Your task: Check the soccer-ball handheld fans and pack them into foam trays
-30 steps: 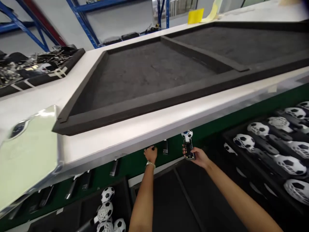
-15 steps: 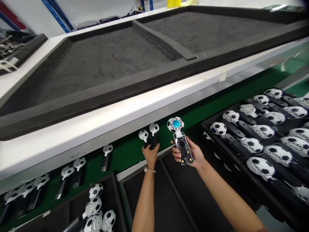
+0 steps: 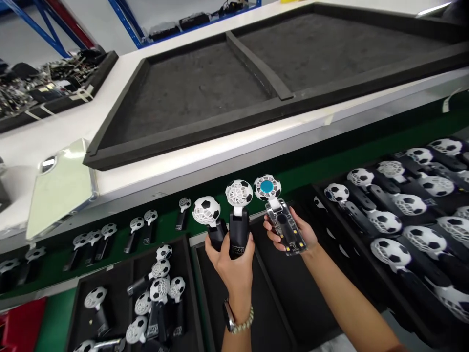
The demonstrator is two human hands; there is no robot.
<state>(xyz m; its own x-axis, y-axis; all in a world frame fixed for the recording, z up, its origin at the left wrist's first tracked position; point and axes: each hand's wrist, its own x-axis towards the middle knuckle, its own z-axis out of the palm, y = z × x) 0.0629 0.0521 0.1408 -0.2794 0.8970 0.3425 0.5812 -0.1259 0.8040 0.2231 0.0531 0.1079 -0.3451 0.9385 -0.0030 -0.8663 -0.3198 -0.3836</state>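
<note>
My left hand (image 3: 232,264) is closed around the black handles of two handheld fans with soccer-ball heads. The left one of these fans (image 3: 206,211) tilts outward, and the other fan (image 3: 239,193) stands upright beside it. In my right hand (image 3: 298,232) is a third fan (image 3: 286,225) with a clear body showing its circuit board and a blue disc on its ball head. Its head almost touches the neighbouring ball. Both hands are above a black divided tray (image 3: 271,293).
Stacked trays of fans (image 3: 388,220) stand at the right. Another tray (image 3: 194,293) at lower left holds a loose pile of fans. More fans (image 3: 137,225) lie along the green surface. Behind is a white table (image 3: 124,181) with a large foam-edged tray (image 3: 190,93).
My left hand has lifted the two fans off the green surface and brought them nearer, beside the clear-bodied one. The view has shifted left. My right hand keeps its hold.
</note>
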